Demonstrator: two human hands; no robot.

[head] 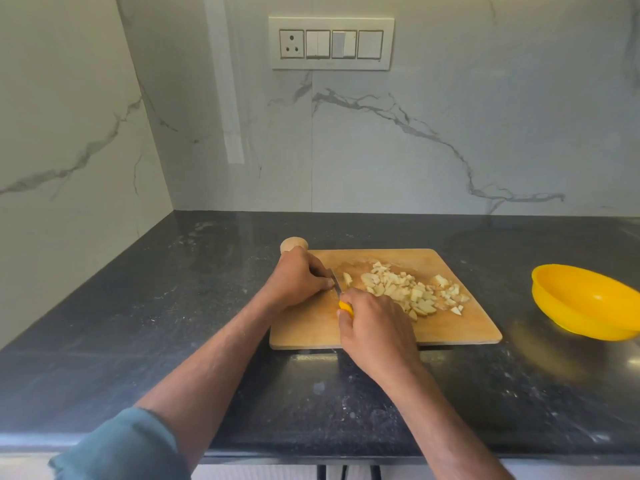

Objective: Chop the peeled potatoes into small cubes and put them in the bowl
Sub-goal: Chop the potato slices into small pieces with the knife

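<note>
Both hands are on the wooden board (381, 327), which sits on a dark counter (173, 306). The right hand (375, 327) is wrapped around the yellow handle of a knife (341, 297), and the blade angles up and away toward the left hand, tip just about at its fingertips. The left hand (299, 277) is curled down on the board right beside the blade; it looks like it's pinning a bit of potato under the fingers, but the piece itself is hidden so I honestly can't tell if it's gripping anything. One small potato chunk (347, 278) sits just on the other side of the blade from the left hand. The main pile of cubes (412, 292) is just past the right hand's knuckles, spreading off to its right across the board. Well out to the right of that hand, off the board, there's a yellow bowl (585, 303) on the counter, tipped a little toward the camera, with nothing visible inside. Just behind the left hand, a rounded wooden knob (293, 244) pokes out at the board's far corner. A teal sleeve (121, 445) is pushed up on the left arm. Marble wall (450, 150) behind, with a switch panel (331, 43) up top.
</note>
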